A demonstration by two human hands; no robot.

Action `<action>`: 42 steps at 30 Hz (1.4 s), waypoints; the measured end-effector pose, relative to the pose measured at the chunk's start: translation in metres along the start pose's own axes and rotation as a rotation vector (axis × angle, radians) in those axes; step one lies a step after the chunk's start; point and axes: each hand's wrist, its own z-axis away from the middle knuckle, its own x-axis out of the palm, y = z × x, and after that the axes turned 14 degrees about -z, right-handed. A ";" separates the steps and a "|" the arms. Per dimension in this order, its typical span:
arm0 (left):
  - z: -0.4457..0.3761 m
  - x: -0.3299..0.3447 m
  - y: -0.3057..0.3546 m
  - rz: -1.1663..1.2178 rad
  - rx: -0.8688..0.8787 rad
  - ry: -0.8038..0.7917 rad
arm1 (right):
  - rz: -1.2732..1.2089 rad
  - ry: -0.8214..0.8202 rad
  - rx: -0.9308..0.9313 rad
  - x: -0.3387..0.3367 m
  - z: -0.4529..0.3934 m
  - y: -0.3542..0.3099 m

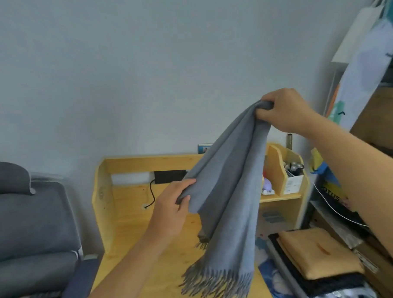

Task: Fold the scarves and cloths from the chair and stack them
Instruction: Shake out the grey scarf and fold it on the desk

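Observation:
A grey fringed scarf point(226, 192) hangs in the air above the wooden desk point(136, 230). My right hand point(286, 111) grips its bunched top high up at the right. My left hand point(173, 206) pinches the scarf's left edge lower down, thumb on the near side. The fringe dangles just over the desk's front. At the lower right lies a stack of folded cloths: an orange one point(317, 254) on top of a black one point(332, 285). A grey chair point(29, 219) stands at the left, with some cloth showing at its bottom edge.
A black cable point(152, 195) lies on the desk's back part. A wooden organiser point(279, 167) with small items stands on a shelf at the desk's right. Shelving with bags and boxes point(368, 73) fills the right side. A plain wall is behind.

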 end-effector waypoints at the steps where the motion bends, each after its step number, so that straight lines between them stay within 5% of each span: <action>1: -0.002 -0.007 -0.001 0.036 -0.087 -0.009 | -0.007 0.014 0.003 0.006 -0.001 -0.001; 4: -0.009 -0.029 -0.010 0.126 -0.279 -0.216 | 0.056 0.010 -0.029 0.023 -0.004 -0.003; 7: -0.011 -0.054 -0.026 0.094 -0.254 -0.296 | 0.088 -0.025 -0.041 0.029 -0.008 -0.003; 16: -0.124 -0.128 -0.026 -0.036 -0.310 0.117 | 0.229 -0.275 -0.076 0.028 -0.002 0.018; 21: -0.145 -0.155 0.004 0.054 -0.368 0.136 | -0.182 -0.171 0.057 0.034 0.013 0.019; 27: -0.137 -0.200 0.001 0.359 -0.637 -0.158 | -0.829 -0.064 0.142 0.041 0.019 0.002; 30: -0.134 -0.185 -0.006 0.312 -0.804 0.073 | -0.917 -0.088 0.092 0.054 0.018 -0.013; 34: -0.120 -0.167 -0.009 0.113 -0.597 0.297 | -0.925 -0.060 0.119 0.063 0.017 -0.016; 38: -0.095 -0.174 0.004 0.197 -0.402 0.272 | -0.836 -0.135 0.147 0.052 0.032 -0.006; 42: -0.078 -0.189 0.023 0.429 -0.413 0.099 | -0.547 -0.242 0.047 0.040 0.038 0.000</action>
